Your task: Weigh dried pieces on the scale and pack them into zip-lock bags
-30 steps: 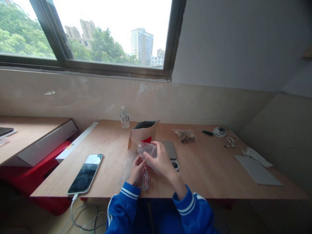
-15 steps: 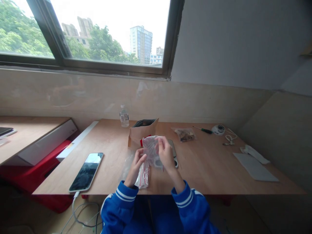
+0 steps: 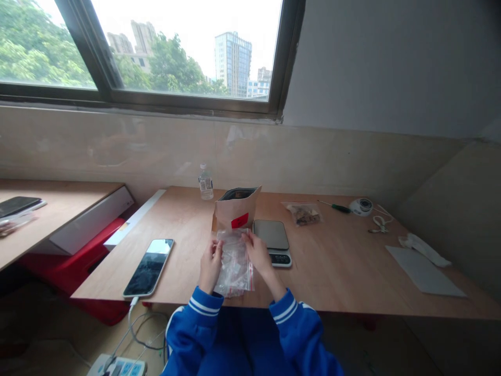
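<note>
Between my two hands is a clear plastic zip bag (image 3: 234, 241), pinched at its sides near the top. My left hand (image 3: 211, 263) is closed on its left edge and my right hand (image 3: 258, 255) on its right edge. Below it, more clear zip bags (image 3: 237, 279) with red stripes lie on the table, overlapping it in view. Just behind stands an open brown paper pouch (image 3: 229, 211) with a red label. Right of the pouch is a kitchen scale (image 3: 271, 235) with a dark display, close to my right hand.
A phone (image 3: 151, 269) with a charging cable lies at the left. A water bottle (image 3: 205, 183) stands at the back. To the right are a zip bag of brown pieces (image 3: 303, 214), a screwdriver (image 3: 340, 208), a white camera (image 3: 360, 207) and a white sheet (image 3: 425, 271).
My hands have lowered the zip bag toward the table and moved slightly left, uncovering more of the scale and the pouch's red label. The view has shifted a little.
</note>
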Demonstrator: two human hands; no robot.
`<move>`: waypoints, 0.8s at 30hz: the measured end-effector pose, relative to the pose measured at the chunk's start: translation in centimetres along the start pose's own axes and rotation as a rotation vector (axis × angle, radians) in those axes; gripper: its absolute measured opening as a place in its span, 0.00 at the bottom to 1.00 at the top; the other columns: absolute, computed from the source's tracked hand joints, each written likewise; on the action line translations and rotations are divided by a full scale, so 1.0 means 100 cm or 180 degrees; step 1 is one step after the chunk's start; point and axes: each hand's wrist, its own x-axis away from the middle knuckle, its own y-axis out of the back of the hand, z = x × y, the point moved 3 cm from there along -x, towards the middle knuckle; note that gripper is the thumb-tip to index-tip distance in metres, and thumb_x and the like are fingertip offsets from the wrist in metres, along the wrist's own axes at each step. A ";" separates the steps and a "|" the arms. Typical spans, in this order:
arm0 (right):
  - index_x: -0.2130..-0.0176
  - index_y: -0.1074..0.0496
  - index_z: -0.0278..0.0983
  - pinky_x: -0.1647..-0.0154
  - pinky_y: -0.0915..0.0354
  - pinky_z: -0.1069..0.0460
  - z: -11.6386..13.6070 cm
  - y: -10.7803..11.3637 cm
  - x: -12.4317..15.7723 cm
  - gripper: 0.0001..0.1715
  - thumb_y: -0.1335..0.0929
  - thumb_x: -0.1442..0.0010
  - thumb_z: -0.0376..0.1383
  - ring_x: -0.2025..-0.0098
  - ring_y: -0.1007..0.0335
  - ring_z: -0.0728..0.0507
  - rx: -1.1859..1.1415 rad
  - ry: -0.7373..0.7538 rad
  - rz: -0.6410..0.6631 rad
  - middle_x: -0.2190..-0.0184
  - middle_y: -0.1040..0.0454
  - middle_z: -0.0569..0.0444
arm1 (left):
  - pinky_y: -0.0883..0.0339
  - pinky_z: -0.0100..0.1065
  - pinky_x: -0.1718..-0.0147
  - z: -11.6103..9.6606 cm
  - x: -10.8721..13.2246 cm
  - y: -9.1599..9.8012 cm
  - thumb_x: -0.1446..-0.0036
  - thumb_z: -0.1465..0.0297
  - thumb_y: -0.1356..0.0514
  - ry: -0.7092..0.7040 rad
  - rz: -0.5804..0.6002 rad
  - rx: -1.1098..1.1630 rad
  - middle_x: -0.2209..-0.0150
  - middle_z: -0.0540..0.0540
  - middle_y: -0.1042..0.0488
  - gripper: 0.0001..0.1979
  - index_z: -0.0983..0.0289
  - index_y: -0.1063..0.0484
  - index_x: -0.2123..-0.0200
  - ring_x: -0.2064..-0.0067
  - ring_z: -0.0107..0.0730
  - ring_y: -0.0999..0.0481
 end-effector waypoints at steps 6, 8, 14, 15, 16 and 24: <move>0.63 0.30 0.35 0.61 0.34 0.49 -0.051 0.084 -0.036 0.20 0.45 0.36 0.42 0.65 0.29 0.42 0.1087 0.0178 -0.1274 0.65 0.27 0.46 | 0.38 0.34 0.75 0.015 -0.004 0.012 0.46 0.50 0.49 0.0348 -0.0029 -0.0861 0.79 0.48 0.33 0.21 0.62 0.36 0.62 0.75 0.37 0.28; 0.60 0.30 0.33 0.51 0.37 0.46 -0.073 0.112 -0.056 0.18 0.43 0.39 0.38 0.56 0.32 0.39 0.1557 0.0122 -0.1548 0.58 0.30 0.40 | 0.36 0.37 0.74 0.014 -0.003 0.015 0.47 0.48 0.49 0.0465 0.0031 -0.0917 0.78 0.48 0.32 0.25 0.63 0.37 0.57 0.74 0.40 0.27; 0.56 0.32 0.26 0.44 0.46 0.38 -0.122 0.155 -0.090 0.23 0.35 0.53 0.31 0.45 0.42 0.30 0.1894 -0.0159 -0.1556 0.51 0.36 0.31 | 0.32 0.48 0.63 -0.004 0.005 0.020 0.43 0.57 0.49 -0.0070 -0.0321 -0.1405 0.71 0.54 0.32 0.23 0.68 0.38 0.51 0.67 0.43 0.27; 0.57 0.31 0.26 0.45 0.46 0.38 -0.127 0.157 -0.090 0.22 0.34 0.54 0.30 0.46 0.42 0.30 0.1923 -0.0188 -0.1549 0.51 0.35 0.31 | 0.32 0.49 0.59 -0.008 0.006 0.019 0.42 0.61 0.50 -0.0217 -0.0423 -0.1544 0.68 0.57 0.32 0.21 0.69 0.37 0.51 0.64 0.44 0.27; 0.59 0.30 0.27 0.46 0.46 0.39 -0.131 0.160 -0.090 0.19 0.35 0.54 0.30 0.47 0.41 0.30 0.1945 -0.0207 -0.1551 0.52 0.34 0.32 | 0.34 0.50 0.56 -0.012 0.008 0.019 0.42 0.65 0.51 -0.0341 -0.0539 -0.1702 0.65 0.60 0.32 0.20 0.70 0.37 0.50 0.59 0.45 0.27; 0.69 0.30 0.34 0.59 0.38 0.46 -0.106 0.197 -0.061 0.11 0.38 0.48 0.38 0.64 0.33 0.40 0.1691 -0.0283 -0.2058 0.69 0.27 0.44 | 0.43 0.55 0.45 -0.029 0.037 -0.003 0.39 0.75 0.55 -0.0755 -0.0095 -0.2723 0.36 0.59 0.46 0.23 0.54 0.35 0.44 0.37 0.50 0.43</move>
